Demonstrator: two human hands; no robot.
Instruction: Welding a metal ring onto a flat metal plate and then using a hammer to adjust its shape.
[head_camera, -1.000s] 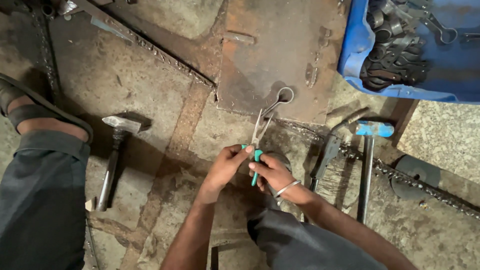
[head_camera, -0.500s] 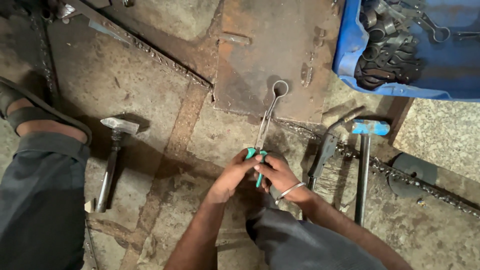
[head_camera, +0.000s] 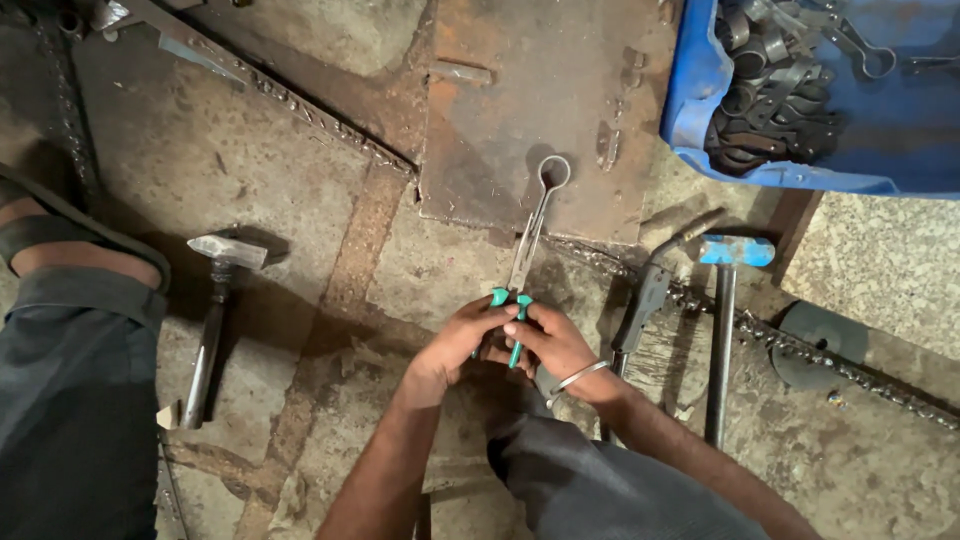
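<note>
Trouser leg (head_camera: 70, 400): far left, with a sandalled foot (head_camera: 60, 240) beyond it, planted on the stone floor (head_camera: 250, 140).
Grey hammer (head_camera: 215, 310): lies left of the hands, handle pointing near, apparently set within reach.
Left hand (head_camera: 462, 343): closed around the green-handled pliers (head_camera: 512, 300), fingers wrapped on the left handle.
Right hand (head_camera: 552, 340): closed on the right handle of the same pliers; both hands squeeze together, probably for extra force.
Metal strip (head_camera: 540, 205): thin, with a ring at its far end, lying on the rusty steel plate (head_camera: 520, 100); the pliers' nose clamps its near end, the plate serving as a flat support.
Blue-headed hammer (head_camera: 725, 320): just right of the hands, beside a chain (head_camera: 800, 345).
Blue crate (head_camera: 900, 130): far right, holding dark metal strips of apparently the same kind.
</note>
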